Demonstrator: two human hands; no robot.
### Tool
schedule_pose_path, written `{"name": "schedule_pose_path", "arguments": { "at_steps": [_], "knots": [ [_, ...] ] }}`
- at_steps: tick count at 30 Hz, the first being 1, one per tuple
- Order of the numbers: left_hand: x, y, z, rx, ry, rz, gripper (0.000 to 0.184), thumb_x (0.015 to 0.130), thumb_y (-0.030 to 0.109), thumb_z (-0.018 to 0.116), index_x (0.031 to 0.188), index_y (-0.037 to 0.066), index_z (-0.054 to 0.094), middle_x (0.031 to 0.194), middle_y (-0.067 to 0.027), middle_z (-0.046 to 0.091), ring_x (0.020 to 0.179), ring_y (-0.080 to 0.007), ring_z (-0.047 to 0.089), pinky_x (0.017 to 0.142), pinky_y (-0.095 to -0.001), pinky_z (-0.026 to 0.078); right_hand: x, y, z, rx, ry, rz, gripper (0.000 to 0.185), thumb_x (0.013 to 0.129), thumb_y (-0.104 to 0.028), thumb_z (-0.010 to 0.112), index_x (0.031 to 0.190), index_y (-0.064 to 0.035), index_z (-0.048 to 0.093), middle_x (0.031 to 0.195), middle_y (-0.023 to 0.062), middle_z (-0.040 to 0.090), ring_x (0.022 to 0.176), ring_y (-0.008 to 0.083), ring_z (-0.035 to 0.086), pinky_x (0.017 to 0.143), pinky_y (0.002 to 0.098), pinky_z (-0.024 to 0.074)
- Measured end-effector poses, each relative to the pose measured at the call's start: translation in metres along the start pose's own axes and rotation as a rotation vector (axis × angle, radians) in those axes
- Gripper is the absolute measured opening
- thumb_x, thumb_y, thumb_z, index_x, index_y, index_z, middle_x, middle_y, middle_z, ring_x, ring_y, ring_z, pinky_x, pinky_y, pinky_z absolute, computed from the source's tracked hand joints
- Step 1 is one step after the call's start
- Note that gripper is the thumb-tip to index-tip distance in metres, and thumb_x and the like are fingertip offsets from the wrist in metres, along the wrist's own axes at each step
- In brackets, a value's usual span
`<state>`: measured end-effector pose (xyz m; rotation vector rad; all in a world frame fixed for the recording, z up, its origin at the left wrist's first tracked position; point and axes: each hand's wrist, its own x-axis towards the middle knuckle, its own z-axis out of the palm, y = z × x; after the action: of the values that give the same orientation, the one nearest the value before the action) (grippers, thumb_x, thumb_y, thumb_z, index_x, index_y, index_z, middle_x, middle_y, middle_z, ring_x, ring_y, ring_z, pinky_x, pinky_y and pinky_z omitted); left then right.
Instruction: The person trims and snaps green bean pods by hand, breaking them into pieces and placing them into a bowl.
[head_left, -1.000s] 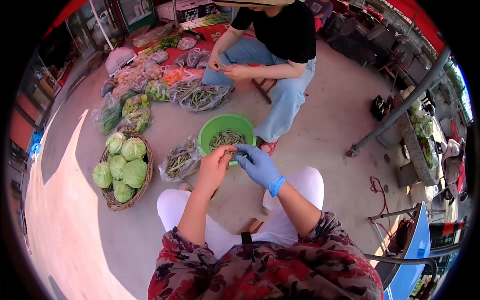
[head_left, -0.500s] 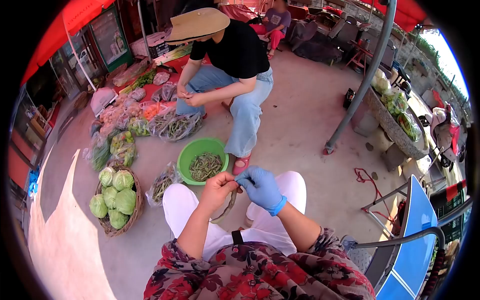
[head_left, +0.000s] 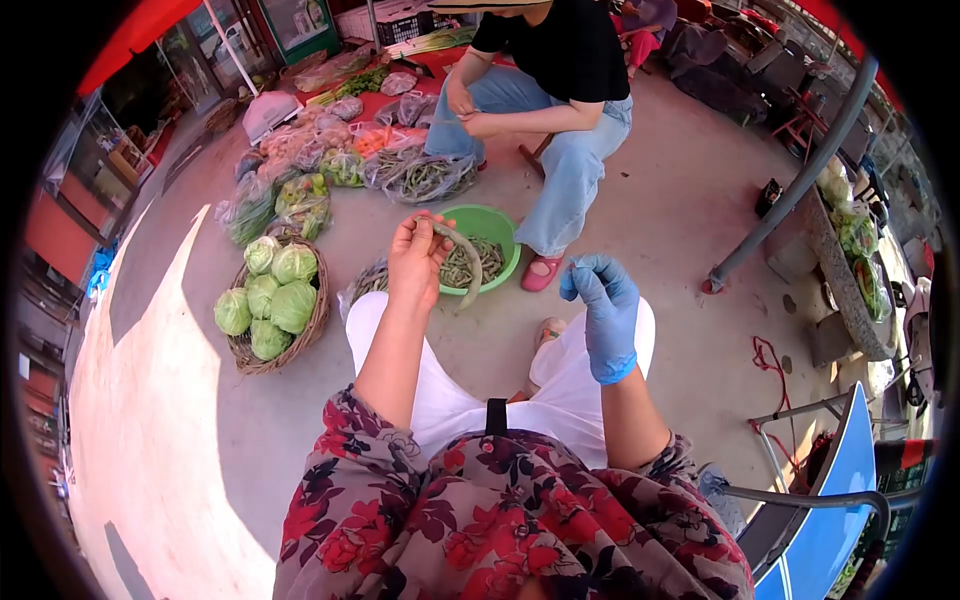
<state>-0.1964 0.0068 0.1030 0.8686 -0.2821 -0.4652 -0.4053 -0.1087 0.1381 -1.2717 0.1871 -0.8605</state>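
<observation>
My bare left hand [head_left: 415, 262] pinches one end of a long, curved green bean pod [head_left: 471, 262]. The pod hangs in front of the green basin [head_left: 512, 262], which holds many bean pieces [head_left: 490, 258]. My right hand [head_left: 607, 315], in a blue glove, is held up apart from the left, over my right knee. Its fingers are curled with the tips pressed together, and whatever they may hold is too small to make out. A clear plastic bag [head_left: 368, 280] of beans lies beside the basin, partly behind my left forearm.
A wicker basket [head_left: 318, 318] of cabbages [head_left: 292, 306] stands at left. Bagged vegetables [head_left: 420, 178] cover the ground beyond. Opposite me sits a person [head_left: 560, 110] in a straw hat. A slanted metal pole [head_left: 790, 190] and a blue table [head_left: 825, 510] are at right.
My hands have moved apart. The left hand has gone forward with the pod towards the basin, the right hand outward without it. The view has tilted down and shifted left.
</observation>
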Motion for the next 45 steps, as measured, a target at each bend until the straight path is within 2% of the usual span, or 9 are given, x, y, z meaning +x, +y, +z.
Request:
{"name": "schedule_pose_path", "arguments": {
  "at_steps": [3, 7, 16, 19, 22, 25, 31, 34, 45],
  "knots": [
    [0.009, 0.012, -0.008, -0.052, 0.01, 0.083, 0.012, 0.09, 0.013, 0.049, 0.099, 0.007, 0.049, 0.093, -0.0058, 0.058, 0.086, -0.0175, 0.058, 0.068, -0.0269, 0.048, -0.006, 0.007, 0.001, 0.141, -0.104, 0.051, 0.018, 0.085, -0.015, 0.054, 0.091, 0.0018, 0.057, 0.075, 0.006, 0.057, 0.069, 0.0121, 0.052, 0.067, 0.0255, 0.043],
    [0.0, 0.016, -0.008, -0.004, -0.042, 0.086, 0.011, 0.09, 0.011, 0.047, 0.099, 0.005, 0.048, 0.094, -0.0079, 0.058, 0.086, -0.0183, 0.059, 0.067, -0.026, 0.049, 0.008, 0.041, 0.006, -0.578, -0.387, -0.028, 0.032, 0.086, -0.025, 0.055, 0.104, 0.001, 0.059, 0.088, 0.0102, 0.061, 0.08, 0.0169, 0.057, 0.074, 0.0275, 0.0451],
    [-0.027, -0.003, -0.004, 0.384, -0.199, 0.056, 0.015, 0.086, 0.013, 0.054, 0.098, 0.005, 0.053, 0.1, -0.0096, 0.058, 0.09, -0.0213, 0.059, 0.073, -0.0285, 0.046, 0.035, 0.086, 0.047, -0.361, -0.273, 0.433, 0.03, 0.084, -0.024, 0.056, 0.1, 0.0014, 0.059, 0.081, 0.0142, 0.064, 0.071, 0.0238, 0.061, 0.067, 0.032, 0.0476],
    [-0.03, 0.021, -0.007, 1.561, -0.398, 0.9, 0.018, 0.079, 0.012, 0.061, 0.095, 0.006, 0.058, 0.094, -0.0101, 0.061, 0.086, -0.0234, 0.059, 0.072, -0.0282, 0.046, 0.036, 0.102, 0.042, -0.783, -0.297, -0.062, 0.025, 0.081, -0.019, 0.056, 0.096, -0.0001, 0.061, 0.078, 0.0152, 0.063, 0.067, 0.0286, 0.061, 0.061, 0.0344, 0.0485],
    [-0.038, 0.015, -0.012, 1.657, -0.465, 0.58, 0.022, 0.073, 0.011, 0.064, 0.094, 0.008, 0.061, 0.085, -0.0108, 0.062, 0.082, -0.026, 0.06, 0.071, -0.028, 0.046, 0.031, 0.096, 0.049, -0.942, -0.307, -0.272, 0.021, 0.079, -0.016, 0.056, 0.093, -0.0008, 0.062, 0.08, 0.0179, 0.061, 0.069, 0.0326, 0.059, 0.06, 0.0367, 0.0485],
    [-0.038, 0.0, -0.018, 1.345, -0.306, 0.61, 0.022, 0.076, 0.013, 0.063, 0.097, 0.006, 0.06, 0.077, -0.0083, 0.063, 0.077, -0.0225, 0.06, 0.068, -0.0281, 0.047, 0.03, 0.099, 0.054, -0.836, -0.269, -0.136, 0.019, 0.081, -0.015, 0.055, 0.091, -0.0003, 0.062, 0.074, 0.0156, 0.062, 0.062, 0.026, 0.061, 0.056, 0.0332, 0.0484],
    [-0.047, -0.027, -0.013, 0.331, 0.051, -0.025, 0.017, 0.086, 0.023, 0.056, 0.094, 0.008, 0.061, 0.087, -0.0005, 0.062, 0.078, -0.012, 0.057, 0.068, -0.0288, 0.043, 0.031, 0.096, 0.067, -0.178, -0.137, 0.293, 0.018, 0.087, -0.013, 0.053, 0.091, 0.0019, 0.062, 0.068, 0.0065, 0.062, 0.057, 0.0092, 0.056, 0.053, 0.0222, 0.0455],
    [-0.039, -0.016, -0.016, -0.089, 0.186, -0.209, 0.02, 0.087, 0.026, 0.054, 0.099, 0.01, 0.058, 0.09, 0.0033, 0.059, 0.085, -0.0115, 0.054, 0.072, -0.0284, 0.041, 0.03, 0.101, 0.06, -0.035, -0.1, 0.38, 0.019, 0.087, -0.013, 0.053, 0.092, 0.0017, 0.063, 0.075, 0.0068, 0.063, 0.061, 0.0098, 0.056, 0.058, 0.022, 0.0459],
    [0.038, -0.027, -0.041, -0.034, 0.144, -0.399, 0.029, 0.088, 0.028, 0.053, 0.112, 0.012, 0.051, 0.099, -0.0027, 0.055, 0.091, -0.0158, 0.052, 0.071, -0.0295, 0.04, 0.045, 0.108, 0.028, -0.142, -0.063, 0.387, 0.023, 0.087, -0.017, 0.053, 0.104, -0.0038, 0.061, 0.08, -0.0002, 0.061, 0.066, 0.0056, 0.051, 0.059, 0.0178, 0.039]
  ]
}}
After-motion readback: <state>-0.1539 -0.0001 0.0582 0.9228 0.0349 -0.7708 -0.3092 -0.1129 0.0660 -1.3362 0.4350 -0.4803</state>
